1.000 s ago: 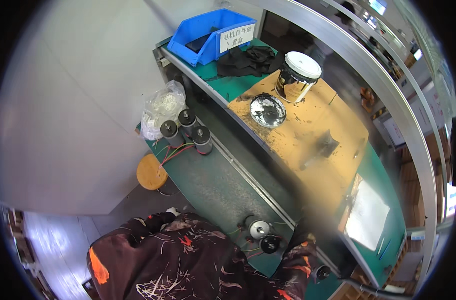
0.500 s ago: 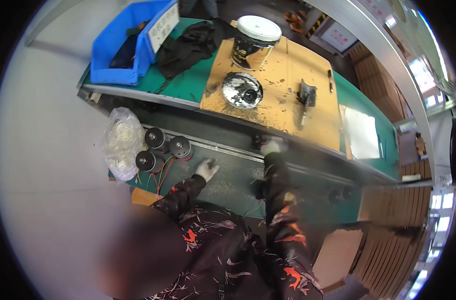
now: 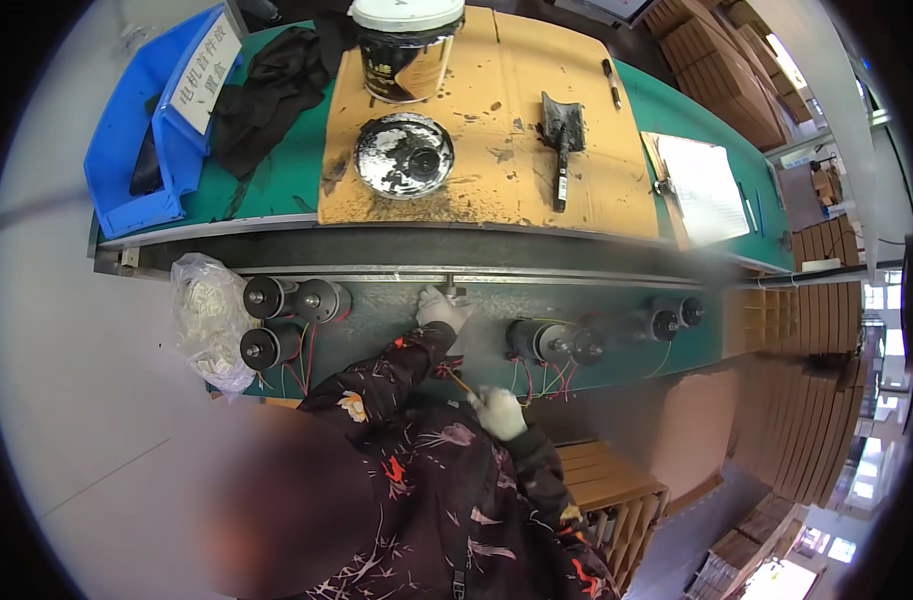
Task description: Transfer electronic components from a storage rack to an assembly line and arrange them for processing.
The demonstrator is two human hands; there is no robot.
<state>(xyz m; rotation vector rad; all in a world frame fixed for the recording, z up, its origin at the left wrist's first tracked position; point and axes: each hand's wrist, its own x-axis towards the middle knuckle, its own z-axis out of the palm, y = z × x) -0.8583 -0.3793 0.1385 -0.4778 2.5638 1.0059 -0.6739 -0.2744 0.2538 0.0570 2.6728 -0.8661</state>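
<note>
My left hand (image 3: 439,310), in a white glove, is closed at the far rail, beside a small metal fitting (image 3: 454,291); whatever its fingers hold is hidden. Under that wrist lie red and dark motor wires (image 3: 446,368). My gloved right hand (image 3: 500,412) is closed at the bench's near edge, where a thin orange-brown wire (image 3: 462,383) runs to its fingertips. To the left stand three black cylindrical motors (image 3: 322,299) with coloured leads. More motors (image 3: 539,340) sit to the right, some blurred.
A plastic bag of pale parts (image 3: 211,325) lies at the bench's left end. Beyond the metal rail (image 3: 376,272), cardboard (image 3: 486,160) carries a paint bucket (image 3: 406,60), a smeared lid (image 3: 404,155) and a scraper (image 3: 562,140). A blue bin (image 3: 126,205) stands far left; paper (image 3: 701,185) lies right.
My right hand has come back from the far rail to the near edge. My left hand has moved right and outward to the rail. The whole view has shifted, showing more motors on the right.
</note>
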